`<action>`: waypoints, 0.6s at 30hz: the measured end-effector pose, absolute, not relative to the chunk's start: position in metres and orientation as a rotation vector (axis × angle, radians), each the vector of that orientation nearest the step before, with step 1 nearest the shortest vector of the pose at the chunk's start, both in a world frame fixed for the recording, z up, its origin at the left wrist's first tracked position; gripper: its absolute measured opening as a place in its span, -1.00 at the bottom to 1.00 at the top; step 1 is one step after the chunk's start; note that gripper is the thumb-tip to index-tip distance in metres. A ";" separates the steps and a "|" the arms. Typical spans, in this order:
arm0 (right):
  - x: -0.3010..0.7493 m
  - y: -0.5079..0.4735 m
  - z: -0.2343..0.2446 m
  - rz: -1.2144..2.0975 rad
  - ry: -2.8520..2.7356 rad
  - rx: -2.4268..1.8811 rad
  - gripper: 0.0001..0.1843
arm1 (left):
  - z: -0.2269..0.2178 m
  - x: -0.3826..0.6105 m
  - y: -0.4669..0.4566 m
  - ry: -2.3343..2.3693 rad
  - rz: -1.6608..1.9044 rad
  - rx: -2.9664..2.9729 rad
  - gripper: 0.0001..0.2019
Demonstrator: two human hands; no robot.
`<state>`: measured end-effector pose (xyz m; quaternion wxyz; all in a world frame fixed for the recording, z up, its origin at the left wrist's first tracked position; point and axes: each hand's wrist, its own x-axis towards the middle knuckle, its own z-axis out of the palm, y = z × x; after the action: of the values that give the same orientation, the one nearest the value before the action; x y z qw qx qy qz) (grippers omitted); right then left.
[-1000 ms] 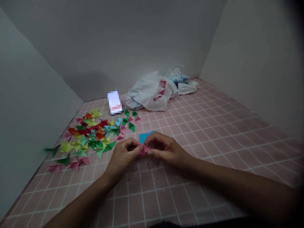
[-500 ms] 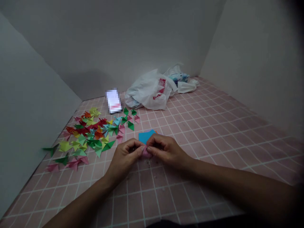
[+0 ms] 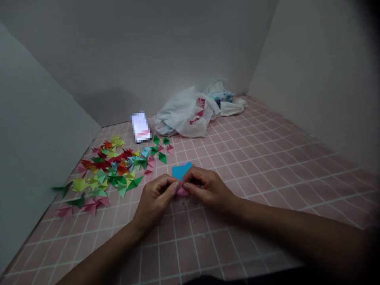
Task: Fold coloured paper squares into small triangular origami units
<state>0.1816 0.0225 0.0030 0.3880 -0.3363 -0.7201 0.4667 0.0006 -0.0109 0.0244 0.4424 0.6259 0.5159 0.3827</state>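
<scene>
Between my two hands is a small folded piece of pink paper (image 3: 182, 191), mostly covered by fingers. My left hand (image 3: 160, 193) pinches its left side between thumb and forefinger. On the other side, my right hand (image 3: 206, 185) grips the paper the same way, fingers curled. Just beyond the hands lies blue square paper (image 3: 180, 171), with an orange corner (image 3: 194, 164) showing from under it. To the left spreads a heap of folded paper cranes (image 3: 118, 168) in green, red, yellow, pink, orange and light blue.
A lit phone (image 3: 140, 126), its screen blurred, is behind the cranes. White plastic bags (image 3: 184, 113) with red print lie by the back wall, a blue-patterned bundle (image 3: 222, 96) beside them. The surface is a pink cloth with white grid lines (image 3: 267, 158); walls rise on three sides.
Both hands stay on the pink paper with only slight finger shifts; a little more of its lower part shows. The whole view has moved marginally.
</scene>
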 end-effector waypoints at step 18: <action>0.182 0.023 0.004 1.195 -1.790 -0.847 -0.83 | 0.019 0.004 -0.006 1.288 1.021 1.327 -0.87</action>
<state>0.1819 0.0230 0.0036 0.4025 -0.3352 -0.7083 0.4731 0.0041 -0.0064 0.0191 0.4922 0.5468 0.5308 0.4207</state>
